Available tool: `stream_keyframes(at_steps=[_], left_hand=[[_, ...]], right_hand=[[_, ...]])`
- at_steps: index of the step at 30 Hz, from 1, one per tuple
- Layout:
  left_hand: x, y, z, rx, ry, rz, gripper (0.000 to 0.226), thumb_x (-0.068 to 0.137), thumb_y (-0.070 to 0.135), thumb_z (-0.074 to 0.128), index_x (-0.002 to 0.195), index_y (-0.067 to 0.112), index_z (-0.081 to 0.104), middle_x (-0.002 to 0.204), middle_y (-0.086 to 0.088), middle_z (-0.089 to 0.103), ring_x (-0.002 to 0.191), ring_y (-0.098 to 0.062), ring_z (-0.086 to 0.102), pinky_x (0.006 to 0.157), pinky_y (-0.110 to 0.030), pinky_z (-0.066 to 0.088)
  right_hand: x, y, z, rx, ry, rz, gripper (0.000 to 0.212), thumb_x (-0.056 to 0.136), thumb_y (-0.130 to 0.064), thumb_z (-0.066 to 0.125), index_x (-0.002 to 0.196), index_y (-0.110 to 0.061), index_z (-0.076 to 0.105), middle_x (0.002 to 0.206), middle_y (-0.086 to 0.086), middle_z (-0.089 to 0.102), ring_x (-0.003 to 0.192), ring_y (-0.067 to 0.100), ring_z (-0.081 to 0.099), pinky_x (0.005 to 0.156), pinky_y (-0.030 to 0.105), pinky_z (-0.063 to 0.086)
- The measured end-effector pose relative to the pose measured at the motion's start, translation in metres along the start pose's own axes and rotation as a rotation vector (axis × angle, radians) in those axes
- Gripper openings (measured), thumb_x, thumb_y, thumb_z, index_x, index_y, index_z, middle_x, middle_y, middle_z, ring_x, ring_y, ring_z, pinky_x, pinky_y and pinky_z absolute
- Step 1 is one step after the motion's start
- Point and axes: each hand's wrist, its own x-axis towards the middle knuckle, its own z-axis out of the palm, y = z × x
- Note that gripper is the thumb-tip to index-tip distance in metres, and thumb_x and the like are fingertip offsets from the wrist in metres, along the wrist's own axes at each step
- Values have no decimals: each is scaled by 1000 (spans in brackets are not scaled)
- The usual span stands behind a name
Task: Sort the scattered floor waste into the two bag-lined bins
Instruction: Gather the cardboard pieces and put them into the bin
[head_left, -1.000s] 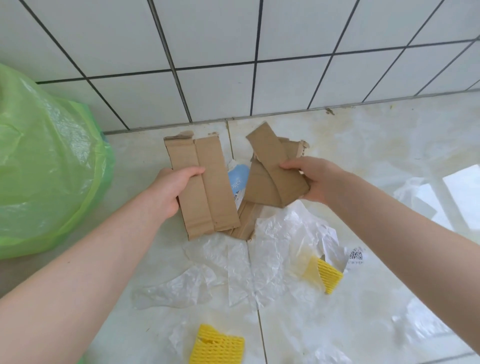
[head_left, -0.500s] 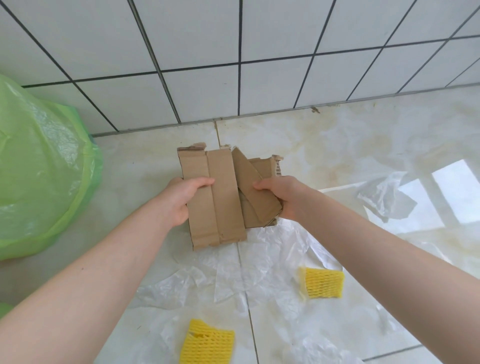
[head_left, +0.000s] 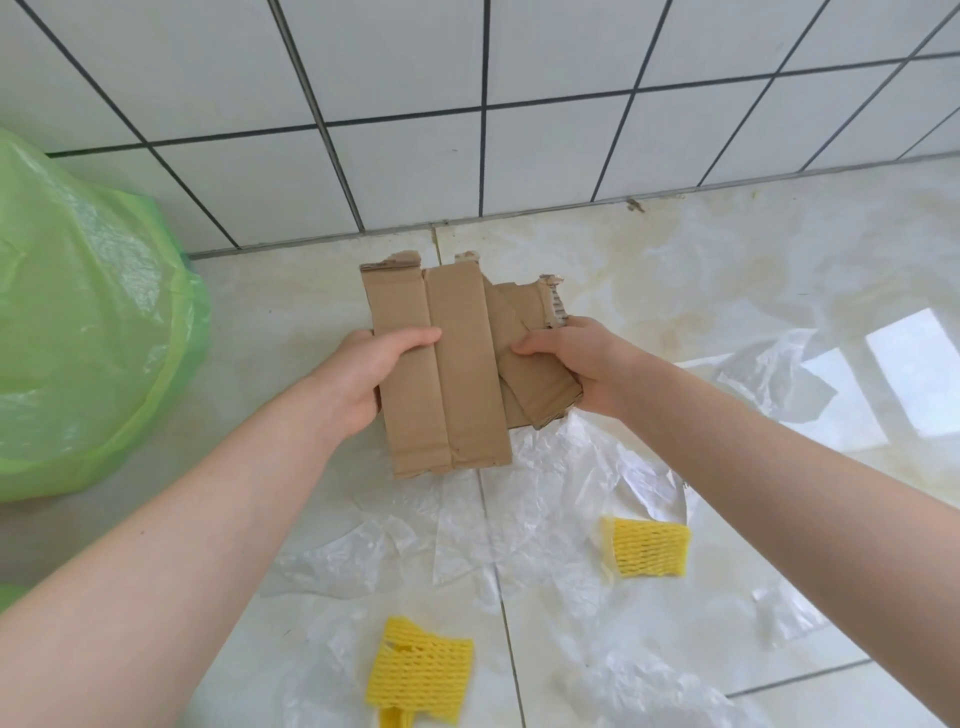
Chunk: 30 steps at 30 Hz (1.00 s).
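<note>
White wall tiles with dark grout meet a glossy, stained floor (head_left: 675, 270). At the floor's left edge stands a bin lined with a thin, crinkled green bag (head_left: 88, 322); a second bin is not in view. The left hand (head_left: 366, 379) is closed on a flat, creased cardboard strip (head_left: 441, 364), thumb on top. The right hand (head_left: 582, 364) is closed on overlapping torn cardboard pieces (head_left: 530, 358), corrugated at the ragged edge, tucked under the strip. Both are held above the floor, near the wall. Below lie clear, wrinkled plastic film (head_left: 540, 509) and two yellow foam nets (head_left: 421, 670) (head_left: 649, 545).

Risk, as judged: the loose pieces may slide from the stack on transfer, since only a pinch holds them. Film underfoot looks slippery.
</note>
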Motion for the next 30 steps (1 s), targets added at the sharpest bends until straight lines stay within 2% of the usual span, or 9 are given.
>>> stream_keyframes(at_steps=[4, 7, 10, 12, 15, 20, 23, 27, 30], left_hand=[[-12, 1, -6, -19, -95, -11, 36, 82, 25, 71, 114, 10, 67, 109, -6, 73, 102, -20, 69, 91, -37, 53], [-21, 2, -15, -48, -152, -8, 37, 82, 24, 69, 114, 8, 67, 110, -9, 72, 103, -23, 69, 88, -38, 55], [-29, 1, -26, -125, -169, -3, 44, 75, 25, 69, 115, 5, 67, 112, -13, 71, 102, -26, 69, 83, -40, 58], [-34, -4, -30, -133, -172, -4, 41, 78, 23, 67, 114, 4, 67, 111, -13, 71, 99, -25, 70, 79, -39, 59], [-39, -15, -30, -112, -213, -27, 44, 76, 22, 68, 116, 4, 66, 112, -13, 71, 103, -26, 69, 82, -39, 58], [-41, -33, -32, -132, -179, -82, 50, 69, 22, 72, 115, 3, 67, 112, -15, 71, 97, -26, 71, 79, -39, 59], [-43, -47, -41, -147, -164, -118, 45, 69, 19, 76, 111, 2, 69, 110, -17, 71, 89, -26, 72, 76, -40, 60], [-50, -61, -46, -112, -169, -160, 42, 73, 19, 70, 111, 2, 67, 109, -19, 71, 86, -27, 73, 70, -38, 61], [-54, -65, -40, -82, -242, -175, 51, 66, 19, 82, 112, 2, 67, 108, -19, 71, 93, -29, 72, 70, -37, 60]], right_hand=[[-14, -5, -8, 1, -57, -42, 25, 83, -2, 66, 108, -4, 64, 104, 14, 71, 83, 25, 71, 71, 37, 61], [-26, -9, -18, -20, -68, -76, 27, 82, -3, 67, 109, -6, 65, 104, 11, 72, 82, 23, 71, 68, 33, 61], [-36, -9, -31, 21, -74, -93, 31, 82, -5, 67, 113, -5, 64, 108, 13, 72, 88, 24, 72, 71, 35, 60], [-41, -4, -37, 24, -90, -88, 30, 82, -6, 67, 112, -7, 65, 107, 12, 72, 91, 25, 71, 72, 35, 60], [-47, 6, -40, 13, -90, -82, 25, 82, -6, 67, 107, -9, 66, 103, 11, 74, 89, 24, 72, 73, 36, 60], [-54, 22, -53, 82, -49, -49, 34, 82, -7, 67, 116, -5, 63, 108, 14, 72, 98, 29, 70, 79, 40, 59], [-58, 28, -61, 129, -17, -37, 33, 84, -6, 65, 116, -3, 62, 108, 16, 71, 93, 29, 71, 72, 39, 60], [-59, 33, -57, 131, -17, -38, 31, 84, -4, 65, 115, -2, 62, 104, 16, 72, 86, 27, 72, 69, 39, 61], [-55, 36, -41, 100, -45, -35, 30, 84, -3, 65, 113, -4, 62, 104, 15, 72, 83, 26, 72, 70, 38, 61]])
